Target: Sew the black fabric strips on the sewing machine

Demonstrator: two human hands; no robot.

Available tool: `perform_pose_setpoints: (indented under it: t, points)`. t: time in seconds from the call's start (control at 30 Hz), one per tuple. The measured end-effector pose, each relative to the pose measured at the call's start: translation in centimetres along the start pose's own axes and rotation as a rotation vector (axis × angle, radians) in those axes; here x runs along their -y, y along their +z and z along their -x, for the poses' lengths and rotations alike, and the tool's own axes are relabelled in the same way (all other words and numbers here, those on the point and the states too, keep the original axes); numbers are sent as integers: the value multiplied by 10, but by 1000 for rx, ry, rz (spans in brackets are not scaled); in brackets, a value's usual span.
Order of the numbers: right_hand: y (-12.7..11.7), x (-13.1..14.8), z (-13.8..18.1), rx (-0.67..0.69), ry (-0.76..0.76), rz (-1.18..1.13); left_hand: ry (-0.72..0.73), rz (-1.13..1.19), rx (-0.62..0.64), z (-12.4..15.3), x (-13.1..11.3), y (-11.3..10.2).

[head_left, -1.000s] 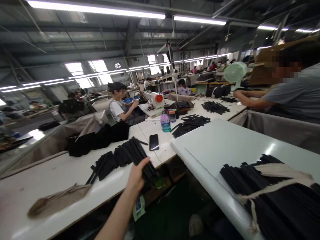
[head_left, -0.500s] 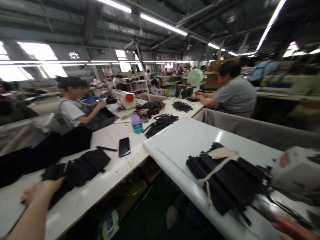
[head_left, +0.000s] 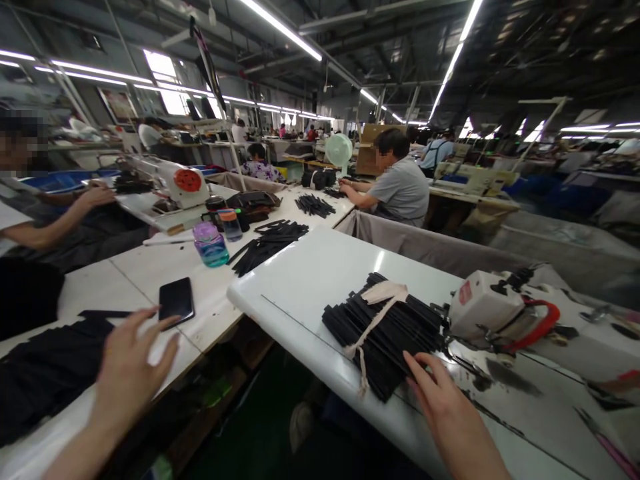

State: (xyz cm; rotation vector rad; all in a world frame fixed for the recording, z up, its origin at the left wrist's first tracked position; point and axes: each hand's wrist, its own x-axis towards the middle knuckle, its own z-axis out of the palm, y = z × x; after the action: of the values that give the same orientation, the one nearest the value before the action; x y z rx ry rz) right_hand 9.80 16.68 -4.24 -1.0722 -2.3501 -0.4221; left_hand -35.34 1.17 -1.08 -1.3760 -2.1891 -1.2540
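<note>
My left hand (head_left: 133, 363) is over the left table with its fingers spread and nothing in them. Its fingertips are close to a black smartphone (head_left: 177, 300); whether they touch it I cannot tell. Left of that hand lies a row of black fabric strips (head_left: 45, 373). My right hand (head_left: 445, 400) is open, its fingertips at the near edge of a bundle of black strips (head_left: 340, 323). A pale cloth tie (head_left: 385, 291) runs round this bundle, which rests on the white machine table (head_left: 285, 280).
A sewing machine (head_left: 485, 307) stands right of the bundle, with scissors (head_left: 607, 443) nearby. A purple-and-teal bottle (head_left: 211, 245), an orange-lidded bottle (head_left: 231, 225) and loose black strips (head_left: 275, 240) are farther back. Co-workers sit left and beyond; one wears a grey shirt (head_left: 403, 190).
The view has swung right. My left hand has left the black strips and moved to beside the phone. My right hand has come in from the lower right to the tied bundle.
</note>
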Motion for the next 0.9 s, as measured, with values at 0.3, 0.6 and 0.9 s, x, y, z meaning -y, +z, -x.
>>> perform_pose_setpoints:
  t: [0.3, 0.6, 0.9]
  points:
    - [-11, 11, -9, -19, 4, 46, -283, 964, 813, 111, -209, 121]
    - [-15, 9, -5, -47, -31, 100, -847, 1439, 906, 131, -249, 145]
    - [-5, 18, 15, -11, 91, 139, -1072, 1444, 907, 113, -262, 143]
